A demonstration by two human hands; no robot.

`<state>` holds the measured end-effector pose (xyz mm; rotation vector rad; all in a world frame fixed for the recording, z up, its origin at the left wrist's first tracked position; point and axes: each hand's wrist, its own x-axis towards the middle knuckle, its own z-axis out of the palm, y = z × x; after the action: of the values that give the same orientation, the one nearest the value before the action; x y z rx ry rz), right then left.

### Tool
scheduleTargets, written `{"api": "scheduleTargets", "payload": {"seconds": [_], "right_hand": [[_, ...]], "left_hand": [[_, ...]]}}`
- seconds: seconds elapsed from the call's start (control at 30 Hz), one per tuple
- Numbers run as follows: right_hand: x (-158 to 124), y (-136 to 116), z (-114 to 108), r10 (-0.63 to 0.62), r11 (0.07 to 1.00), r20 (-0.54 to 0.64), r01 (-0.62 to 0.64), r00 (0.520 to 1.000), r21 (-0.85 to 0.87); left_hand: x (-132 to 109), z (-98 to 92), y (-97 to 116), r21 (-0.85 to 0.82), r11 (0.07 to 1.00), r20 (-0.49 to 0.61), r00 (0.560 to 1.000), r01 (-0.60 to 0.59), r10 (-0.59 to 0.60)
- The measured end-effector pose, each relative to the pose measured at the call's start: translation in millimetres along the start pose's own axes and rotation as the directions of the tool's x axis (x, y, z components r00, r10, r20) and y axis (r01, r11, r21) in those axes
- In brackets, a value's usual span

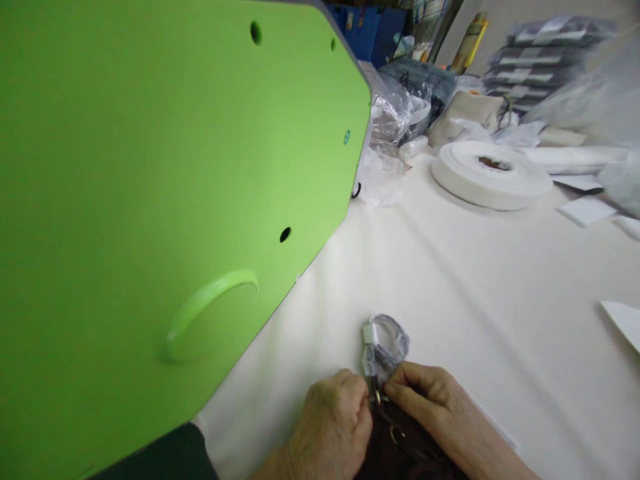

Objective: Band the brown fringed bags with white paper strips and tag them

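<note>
At the lower middle lies a dark brown bag (395,453) with small gold-coloured metal rings. A looped strap (400,340) wrapped in clear film rises from its top, with a white band around it. My left hand (333,420) is closed in a fist at the bag's top left edge, its fingertips hidden. On the other side, my right hand (435,400) pinches the top edge close to the metal clasp (377,398) at the base of the strap. Both hands nearly meet there. The lower part of the bag runs out of view.
A large bright green panel (150,167) with a handle and holes fills the left side. On the white table (450,293) lie a roll of white tape (493,177), clear plastic bags (395,113), paper pieces (585,210) and a stack of wrapped packs (545,60).
</note>
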<state>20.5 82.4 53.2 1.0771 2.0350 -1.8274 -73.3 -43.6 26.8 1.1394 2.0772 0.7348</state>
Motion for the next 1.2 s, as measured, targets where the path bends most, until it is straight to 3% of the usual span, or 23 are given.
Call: {"api": "scheduleTargets", "payload": {"seconds": [0.27, 0.47, 0.6, 0.73, 0.83, 0.93, 1.03, 1.13, 1.2], "right_hand": [[0.9, 6.2, -2.7, 0.001, 1.0, 0.043, -0.001, 0.999, -0.003], [-0.1, 7.9, -2.7, -0.02, 1.0, 0.044, 0.02, 0.999, -0.015], [-4.8, 6.2, -4.8, -0.066, 0.988, 0.039, 0.071, 0.997, -0.136], [-8.9, 1.1, -4.6, -0.144, 0.942, 0.026, 0.146, 0.989, -0.301], [-10.8, -2.5, -2.8, -0.209, 0.903, 0.048, 0.211, 0.977, -0.374], [-13.5, -7.3, -0.1, -0.337, 0.825, 0.087, 0.339, 0.937, -0.453], [-14.4, -14.0, 4.6, -0.405, 0.663, 0.234, 0.46, 0.884, -0.591], [-12.0, -17.6, 10.8, -0.376, 0.543, 0.283, 0.458, 0.882, -0.704], [-10.8, -16.0, 14.1, -0.395, 0.518, 0.267, 0.453, 0.879, -0.725]], "left_hand": [[-2.4, 0.0, 2.4, -0.006, 0.999, 0.021, 0.999, 0.031, -0.031], [-1.5, 4.9, 2.2, 0.073, 0.995, -0.015, 0.998, -0.066, 0.067], [-4.2, -0.1, -1.7, 0.029, 0.993, -0.126, 0.985, -0.115, 0.118], [-9.4, -4.1, -6.4, 0.238, 0.945, -0.235, 0.931, -0.224, 0.28], [-10.2, -4.8, -7.0, 0.338, 0.916, -0.267, 0.912, -0.215, 0.312], [-9.5, -4.8, -6.8, 0.315, 0.928, -0.279, 0.915, -0.201, 0.293], [-10.3, -3.7, -7.7, 0.33, 0.922, -0.296, 0.905, -0.202, 0.304], [-12.3, -0.6, -8.7, 0.383, 0.907, -0.326, 0.892, -0.176, 0.312], [-13.7, 1.8, -8.8, 0.426, 0.889, -0.337, 0.883, -0.166, 0.326]]}}
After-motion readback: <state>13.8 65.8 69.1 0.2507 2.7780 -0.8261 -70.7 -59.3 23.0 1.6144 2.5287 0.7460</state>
